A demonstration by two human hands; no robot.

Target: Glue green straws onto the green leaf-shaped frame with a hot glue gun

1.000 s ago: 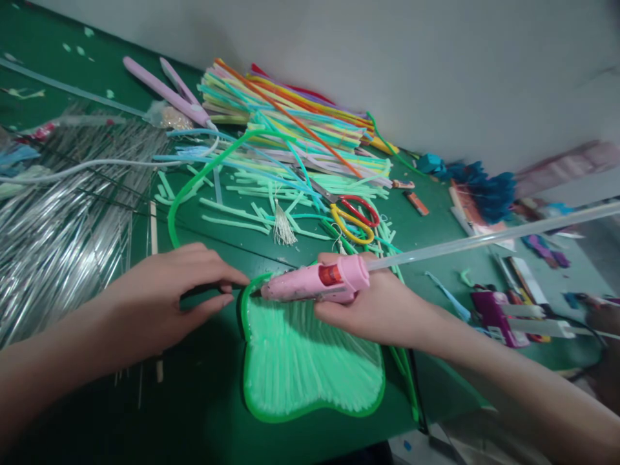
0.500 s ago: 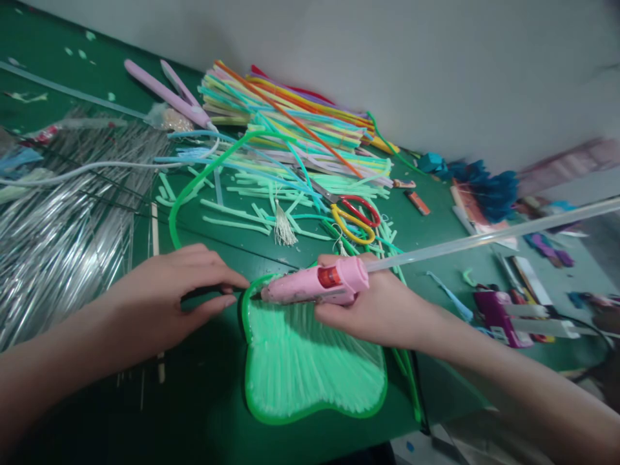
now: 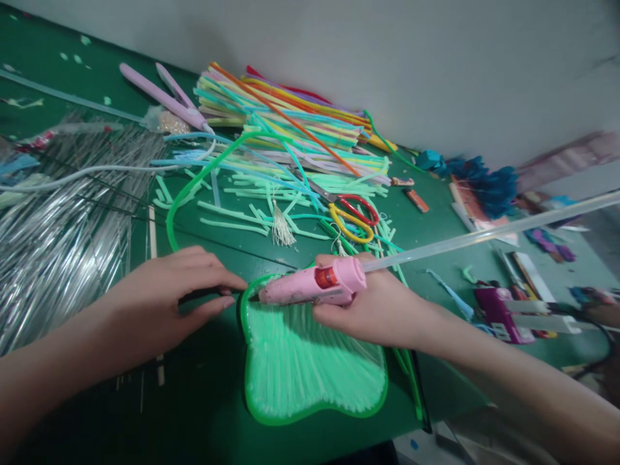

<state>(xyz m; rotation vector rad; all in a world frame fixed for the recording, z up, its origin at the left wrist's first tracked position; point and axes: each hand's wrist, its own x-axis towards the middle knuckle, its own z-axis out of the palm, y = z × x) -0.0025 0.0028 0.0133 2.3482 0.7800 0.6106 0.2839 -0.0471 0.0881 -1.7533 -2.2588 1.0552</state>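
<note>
My left hand (image 3: pixel 179 290) is curled in a loose pinch, with index finger and thumb at the upper left edge of a light green wing-like panel (image 3: pixel 314 368). A bright green pipe cleaner (image 3: pixel 177 200) arches up from behind this hand; its exact hold between the fingertips is partly hidden. The same bright green borders the panel. My right hand (image 3: pixel 368 303) is closed around a pink hot glue gun (image 3: pixel 300 284), its nozzle at the panel's upper left rim near my left fingertips. A long clear glue stick (image 3: pixel 484 237) sticks out of the gun's back.
Scissors (image 3: pixel 353 219) with red and yellow handles lie beyond the panel. Bundled coloured pipe cleaners (image 3: pixel 290 116) and a pink hair-straightener-like tool (image 3: pixel 165 97) lie farther back. Silvery strands (image 3: pixel 68 245) cover the left side, and a purple box (image 3: pixel 498 313) stands right.
The view has shifted very slightly. Both hands, the glue gun and the panel keep nearly the same positions.
</note>
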